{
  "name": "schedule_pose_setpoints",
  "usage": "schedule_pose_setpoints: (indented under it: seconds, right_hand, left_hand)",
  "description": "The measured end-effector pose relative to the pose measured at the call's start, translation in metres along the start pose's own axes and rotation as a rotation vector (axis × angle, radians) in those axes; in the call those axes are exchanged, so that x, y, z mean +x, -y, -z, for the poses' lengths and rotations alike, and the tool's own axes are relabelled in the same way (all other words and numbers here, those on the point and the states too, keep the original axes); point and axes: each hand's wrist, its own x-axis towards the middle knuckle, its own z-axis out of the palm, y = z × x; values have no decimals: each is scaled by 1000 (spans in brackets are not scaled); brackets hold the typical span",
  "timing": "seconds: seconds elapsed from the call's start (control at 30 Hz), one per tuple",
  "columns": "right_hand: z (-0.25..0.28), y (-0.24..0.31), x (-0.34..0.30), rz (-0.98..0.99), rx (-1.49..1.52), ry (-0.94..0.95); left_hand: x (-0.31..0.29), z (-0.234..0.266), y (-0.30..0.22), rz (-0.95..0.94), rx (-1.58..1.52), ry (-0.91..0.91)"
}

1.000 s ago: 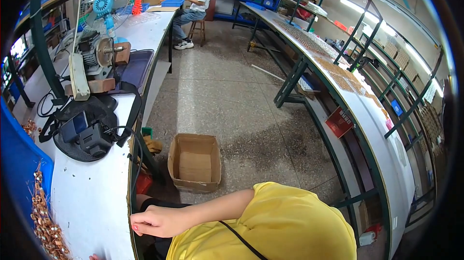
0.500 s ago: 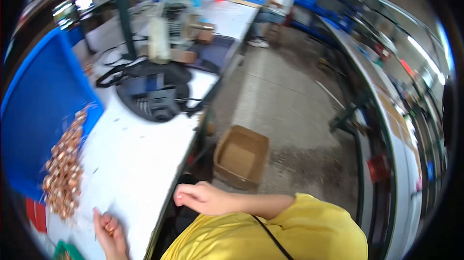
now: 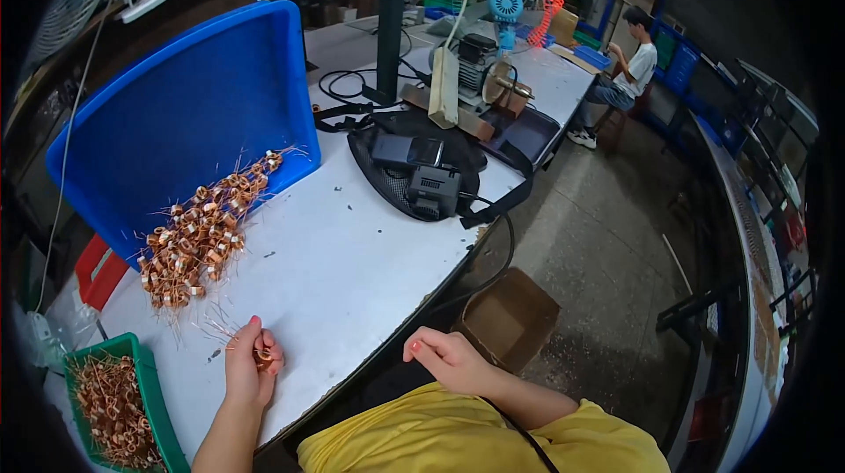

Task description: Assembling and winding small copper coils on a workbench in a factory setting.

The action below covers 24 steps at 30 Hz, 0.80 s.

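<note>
My left hand rests over the near part of the white table, its fingers curled around small copper wire coils. Thin wire ends stick out past its thumb; how many coils it holds is hidden. Close ahead of it, a heap of copper wire coils spills from a tipped blue bin onto the tabletop. A green bin full of similar coils stands to the left. My right hand is closed beyond the table's edge, thumb against the fingers. Its palm side is hidden, so I cannot tell whether anything is inside.
A black bag with straps and devices lies on the table, before a motor. Under the edge, an open cardboard box stands on the floor. One person sits at the far end. A red container touches the blue bin.
The view has swung left, so the table and bins sit further right and the green bin shows more fully. Both hands keep much the same closed pose.
</note>
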Motion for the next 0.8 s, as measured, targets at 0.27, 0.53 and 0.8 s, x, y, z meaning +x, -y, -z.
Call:
schedule_pose_setpoints:
  seconds: [0.27,0.53,0.8]
  right_hand:
    - [-1,1,-2,6,-5,-11]
    - [-5,0,0,19,-36,-25]
    - [-7,-6,-2,-6,-35,-13]
  left_hand:
    - [0,1,0,14,1,14]
    - [-2,2,-1,5,13,27]
    - [0,4,1,21,-18,47]
